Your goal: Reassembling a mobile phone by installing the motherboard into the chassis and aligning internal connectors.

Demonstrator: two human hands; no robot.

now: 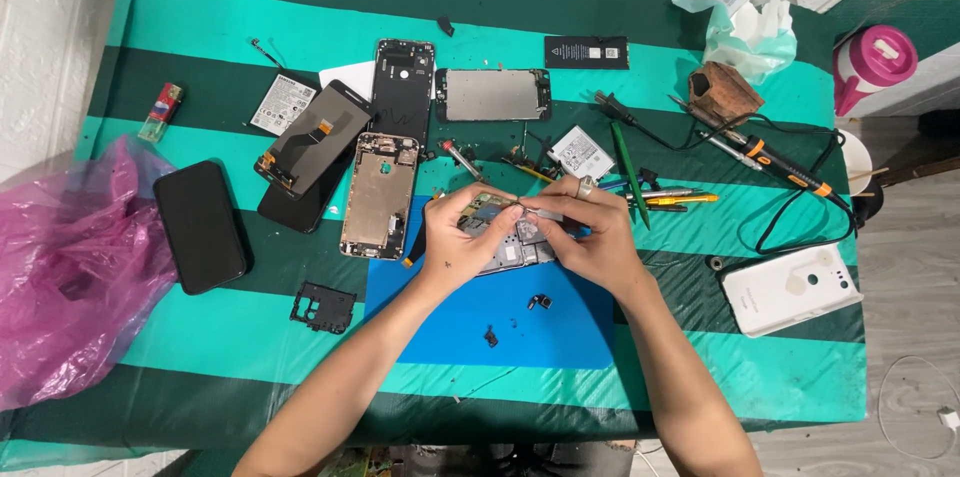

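Grey metal phone frame [510,242] lies on the blue mat [500,322] mid-bench, steadied by the left hand [455,237]; the right hand [590,232] pinches slim tweezers [535,209] over it. Disassembly seems under way; lifting a small part likely needs a fine, steady grip.

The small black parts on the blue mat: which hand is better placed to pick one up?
Probably the right hand. The small black parts lie just below it, while the left hand steadies the opened phone frame on the blue mat.
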